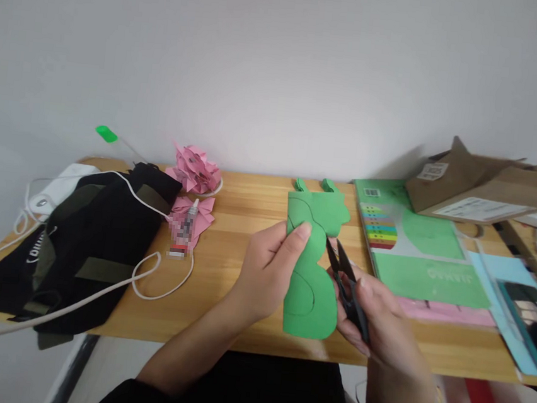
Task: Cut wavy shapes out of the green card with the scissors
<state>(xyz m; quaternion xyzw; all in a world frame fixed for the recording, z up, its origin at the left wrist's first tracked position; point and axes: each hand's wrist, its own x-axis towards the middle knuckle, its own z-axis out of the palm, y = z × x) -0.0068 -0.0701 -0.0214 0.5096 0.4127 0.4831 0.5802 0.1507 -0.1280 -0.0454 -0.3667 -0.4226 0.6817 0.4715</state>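
My left hand pinches a sheet of green paper by its left edge, thumb on top. Dark curved lines are drawn on the paper, and its right side is cut into a wavy outline. In my right hand is a pair of small black scissors, their blades parted. The blade tips meet the paper's right edge, close to a drawn line. Beyond the paper, two small green paper pieces rest near the back of the table.
A black bag with white cables lies on the left. Pink paper flowers and a glue tube sit beside it. On the right are a green paper pack, a cardboard box and a phone. The wooden table meets a wall.
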